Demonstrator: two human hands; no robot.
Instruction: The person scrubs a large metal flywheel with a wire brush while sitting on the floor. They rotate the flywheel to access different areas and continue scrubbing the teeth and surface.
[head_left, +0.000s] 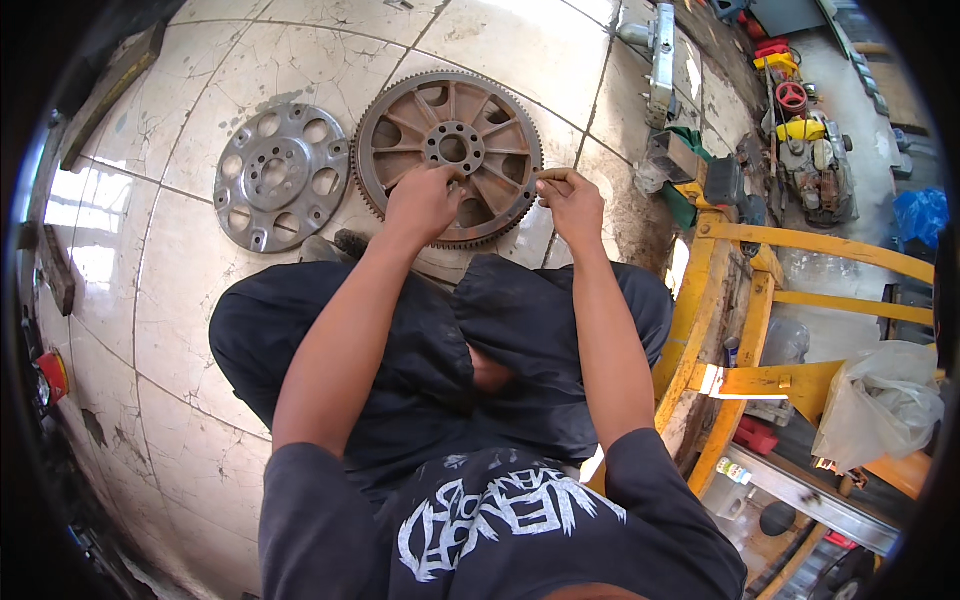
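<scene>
A large flywheel [488,105] with a toothed outer ring, rust-brown spokes and a bolt-holed hub lies on the tiled floor in front of my crossed legs. Over its near left part, my left hand [424,205] has its fingers curled close to the hub; whatever they pinch is hidden. My right hand [574,207] is at the flywheel's right rim, thumb and forefinger drawn together, and I cannot make out anything between them. Left of the flywheel, almost touching it, rests a grey metal disc [236,190] with round holes around a raised centre.
A yellow metal frame [690,330] stands close on my right, with a clear plastic bag [880,405] hanging on it. Beyond lie an engine-like machine [815,165] and dark boxes [728,182]. Wooden pieces [115,95] lie along the far left.
</scene>
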